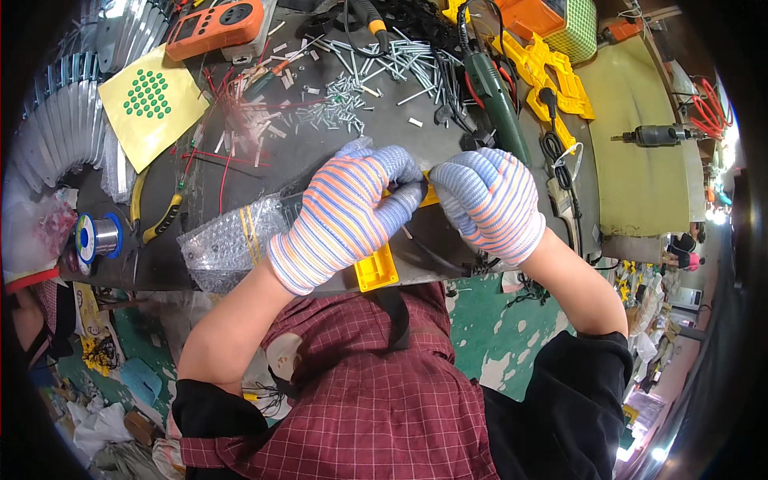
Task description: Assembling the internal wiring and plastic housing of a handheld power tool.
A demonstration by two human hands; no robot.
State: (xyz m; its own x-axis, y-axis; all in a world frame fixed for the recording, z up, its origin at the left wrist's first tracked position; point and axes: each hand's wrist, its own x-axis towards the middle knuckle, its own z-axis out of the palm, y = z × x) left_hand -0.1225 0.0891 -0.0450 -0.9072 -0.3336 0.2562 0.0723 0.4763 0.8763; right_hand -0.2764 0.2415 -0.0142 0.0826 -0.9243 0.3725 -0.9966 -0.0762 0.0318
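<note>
Both of my hands wear striped knit gloves and meet over the near edge of the dark workbench. My left hand (pixel 348 212) is closed around a yellow plastic housing (pixel 376 269), whose square end sticks out below the palm. At the housing's far end my right hand (pixel 490 200) is closed, with curled fingers against a bit of yellow; the fingertips and anything small in them are hidden. Beside my left wrist lies a clear bubble-wrap bag (pixel 228 244). Beyond my hands are piles of short silver screws (pixel 336 104) and longer screws (pixel 412 68).
A green electric screwdriver (pixel 496 104) and yellow housing parts (pixel 552 76) lie at the far right. Leftward are yellow-handled pliers (pixel 164 220), a solder spool (pixel 99 238) and a yellow sheet with green dots (pixel 152 104). An orange meter (pixel 214 30) stands at the back. A drill (pixel 660 136) lies at right.
</note>
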